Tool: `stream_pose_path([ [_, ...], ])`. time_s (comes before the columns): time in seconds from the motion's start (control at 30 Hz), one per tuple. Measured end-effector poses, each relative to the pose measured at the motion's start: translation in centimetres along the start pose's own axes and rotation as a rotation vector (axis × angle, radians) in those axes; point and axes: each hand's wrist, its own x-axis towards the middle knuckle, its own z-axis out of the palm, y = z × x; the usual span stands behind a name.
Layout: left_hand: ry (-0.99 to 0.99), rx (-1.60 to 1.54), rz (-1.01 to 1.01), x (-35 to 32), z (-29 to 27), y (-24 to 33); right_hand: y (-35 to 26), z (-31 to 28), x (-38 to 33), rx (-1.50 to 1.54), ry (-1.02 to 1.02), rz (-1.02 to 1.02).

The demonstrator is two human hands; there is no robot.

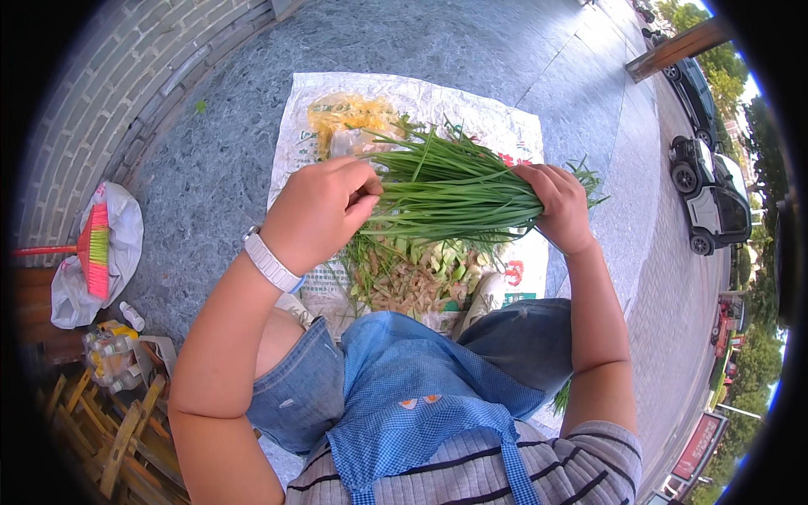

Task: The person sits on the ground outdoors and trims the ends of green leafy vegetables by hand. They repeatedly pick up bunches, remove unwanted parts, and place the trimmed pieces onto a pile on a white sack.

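Note:
My right hand [555, 206] is wrapped round a thick bunch of long green garlic chives [459, 189], held sideways in front of me above a spread white printed sheet [526, 130]. My left hand [324, 202], with a pale watch [272, 265] on its wrist, is at the bunch's left end. Its thumb and fingers are curled together in a pinch, and I cannot make out what is between them. Under the bunch, a pile of green and brownish plant trimmings [412, 282] lies on the sheet. Crumpled yellow plastic [349, 114] rests at the sheet's far left.
A red-handled broom [94, 248] leans on a white plastic bag [118, 278] at the left. Wooden slats [118, 446] and a bag of bottles [112, 358] are nearer me. My shoe [486, 299] touches the sheet's near side. Parked cars [711, 194] stand at the far right.

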Motion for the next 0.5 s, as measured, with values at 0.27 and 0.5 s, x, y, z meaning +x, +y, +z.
stream_pose_path([
  [0.27, -0.016, -0.06, -0.066, 0.04, -0.09, -0.22, 0.09, 0.07, 0.01, 0.006, 0.005, -0.005],
  [0.5, 0.025, -0.085, -0.101, 0.13, -0.14, -0.34, 0.26, 0.13, -0.13, 0.008, 0.001, -0.001],
])
